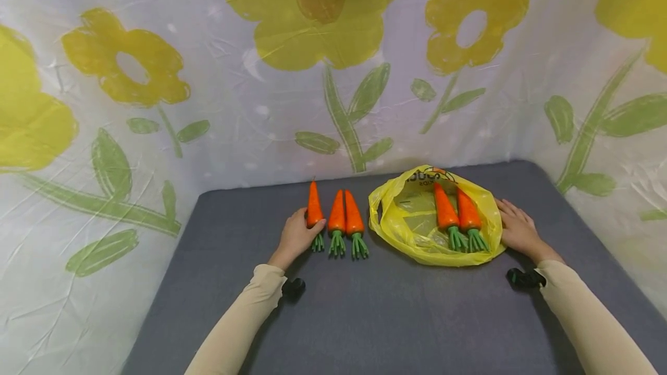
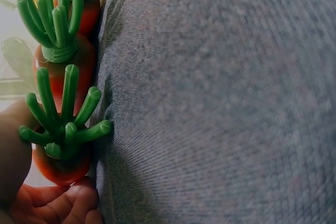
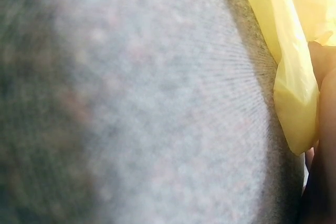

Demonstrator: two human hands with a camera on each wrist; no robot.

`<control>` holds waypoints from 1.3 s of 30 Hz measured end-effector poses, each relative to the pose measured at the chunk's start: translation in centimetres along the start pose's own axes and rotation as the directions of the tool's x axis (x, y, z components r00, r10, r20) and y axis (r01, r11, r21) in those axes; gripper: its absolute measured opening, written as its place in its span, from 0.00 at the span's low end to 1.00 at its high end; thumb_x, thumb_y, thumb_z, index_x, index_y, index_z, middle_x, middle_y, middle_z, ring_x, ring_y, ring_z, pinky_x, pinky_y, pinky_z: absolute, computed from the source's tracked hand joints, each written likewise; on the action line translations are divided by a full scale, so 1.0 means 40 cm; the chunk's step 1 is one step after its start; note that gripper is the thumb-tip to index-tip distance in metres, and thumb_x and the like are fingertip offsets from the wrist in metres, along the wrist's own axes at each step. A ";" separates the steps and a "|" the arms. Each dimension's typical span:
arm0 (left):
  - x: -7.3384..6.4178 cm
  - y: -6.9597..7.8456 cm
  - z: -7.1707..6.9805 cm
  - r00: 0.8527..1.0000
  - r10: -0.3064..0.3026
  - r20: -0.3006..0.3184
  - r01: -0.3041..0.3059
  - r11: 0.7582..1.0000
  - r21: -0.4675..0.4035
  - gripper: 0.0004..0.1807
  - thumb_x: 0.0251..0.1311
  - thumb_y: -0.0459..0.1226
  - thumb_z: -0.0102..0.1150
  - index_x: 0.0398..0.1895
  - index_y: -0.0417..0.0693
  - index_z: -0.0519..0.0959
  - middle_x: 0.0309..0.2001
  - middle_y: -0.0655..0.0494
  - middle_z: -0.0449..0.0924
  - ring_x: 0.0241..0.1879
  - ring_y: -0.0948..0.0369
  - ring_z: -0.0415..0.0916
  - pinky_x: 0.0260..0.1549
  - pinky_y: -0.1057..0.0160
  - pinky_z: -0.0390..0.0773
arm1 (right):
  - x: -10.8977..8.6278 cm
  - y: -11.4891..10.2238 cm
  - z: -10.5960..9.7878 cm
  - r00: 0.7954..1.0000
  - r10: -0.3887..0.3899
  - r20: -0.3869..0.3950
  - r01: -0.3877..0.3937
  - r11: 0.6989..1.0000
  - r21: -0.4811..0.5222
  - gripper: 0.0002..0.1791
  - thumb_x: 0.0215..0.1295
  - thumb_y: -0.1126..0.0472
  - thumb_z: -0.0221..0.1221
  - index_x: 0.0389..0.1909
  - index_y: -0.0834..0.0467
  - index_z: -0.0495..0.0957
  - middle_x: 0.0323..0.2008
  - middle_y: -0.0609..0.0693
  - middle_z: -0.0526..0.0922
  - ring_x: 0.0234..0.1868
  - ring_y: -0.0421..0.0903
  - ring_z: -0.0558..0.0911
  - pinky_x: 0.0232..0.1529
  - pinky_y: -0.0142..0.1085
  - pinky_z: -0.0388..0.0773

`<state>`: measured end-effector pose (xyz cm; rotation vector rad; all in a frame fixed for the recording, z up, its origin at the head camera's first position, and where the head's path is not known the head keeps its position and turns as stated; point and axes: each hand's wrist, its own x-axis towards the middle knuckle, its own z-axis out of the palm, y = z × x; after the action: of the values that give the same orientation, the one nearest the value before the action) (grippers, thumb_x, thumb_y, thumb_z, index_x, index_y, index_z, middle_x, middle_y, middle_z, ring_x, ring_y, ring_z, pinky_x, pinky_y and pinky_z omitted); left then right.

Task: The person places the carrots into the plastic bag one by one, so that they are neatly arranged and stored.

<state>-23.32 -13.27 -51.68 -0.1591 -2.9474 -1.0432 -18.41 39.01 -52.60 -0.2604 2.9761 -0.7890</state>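
Observation:
An orange toy carrot [image 1: 314, 207] with green stems lies on the grey table, and my left hand [image 1: 296, 236] holds it between thumb and fingers. In the left wrist view, the stems of this carrot [image 2: 62, 166] point toward the camera. Two more carrots [image 1: 345, 216] lie side by side just to its right. A yellow plastic bag [image 1: 380, 213] lies with its mouth spread wide, and two carrots [image 1: 457, 213] rest in it. At the bag's right rim, my right hand [image 1: 521, 231] touches the plastic; its thumb is largely hidden in the head view.
The grey table [image 1: 406, 317] extends in front of the carrots and bag. Behind it hangs a white cloth [image 1: 234, 114] printed with yellow flowers. A dark device sits at each wrist, below the cream sleeves [image 1: 234, 323].

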 end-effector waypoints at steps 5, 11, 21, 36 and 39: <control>-0.001 0.001 -0.001 1.000 -0.006 -0.001 0.006 1.000 0.002 0.39 0.65 0.52 0.60 0.68 0.33 0.66 0.55 0.36 0.78 0.49 0.44 0.78 0.46 0.47 0.79 | 0.000 -0.005 -0.003 1.000 0.004 0.006 -0.004 1.000 -0.005 0.36 0.73 0.47 0.47 0.73 0.67 0.58 0.75 0.70 0.51 0.77 0.69 0.44 0.67 0.70 0.38; 0.005 -0.002 0.002 1.000 0.000 -0.028 0.001 1.000 0.018 0.39 0.64 0.52 0.61 0.67 0.32 0.68 0.55 0.35 0.78 0.51 0.43 0.79 0.50 0.47 0.78 | 0.003 -0.006 -0.005 1.000 0.010 0.007 -0.010 1.000 -0.003 0.37 0.73 0.48 0.47 0.74 0.67 0.57 0.76 0.69 0.50 0.77 0.68 0.44 0.68 0.70 0.38; 0.002 0.001 0.004 0.999 -0.018 -0.040 0.019 0.999 0.026 0.40 0.63 0.53 0.61 0.68 0.32 0.67 0.53 0.36 0.78 0.51 0.43 0.77 0.50 0.47 0.78 | 0.000 -0.006 -0.003 1.000 0.009 0.019 -0.009 1.000 0.009 0.37 0.74 0.47 0.47 0.74 0.67 0.56 0.76 0.70 0.50 0.78 0.69 0.43 0.68 0.70 0.37; -0.005 -0.002 0.010 0.997 -0.040 -0.072 0.039 0.999 -0.013 0.41 0.62 0.54 0.62 0.72 0.40 0.63 0.57 0.39 0.77 0.50 0.45 0.76 0.45 0.48 0.78 | 0.005 -0.003 -0.003 0.999 0.024 0.036 -0.024 1.000 -0.002 0.38 0.74 0.46 0.46 0.74 0.67 0.55 0.76 0.70 0.49 0.78 0.68 0.42 0.68 0.69 0.36; -0.009 0.004 0.009 0.996 -0.043 -0.075 0.042 0.999 -0.014 0.41 0.62 0.54 0.62 0.72 0.40 0.64 0.56 0.39 0.77 0.49 0.46 0.77 0.45 0.48 0.78 | 0.003 -0.006 -0.004 0.999 0.024 0.036 -0.025 1.000 0.003 0.38 0.74 0.46 0.47 0.74 0.68 0.54 0.76 0.70 0.49 0.78 0.68 0.42 0.68 0.69 0.37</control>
<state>-22.95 -12.95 -51.86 -0.0556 -2.8896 -1.0482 -18.50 38.86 -52.34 -0.2349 2.9388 -0.7778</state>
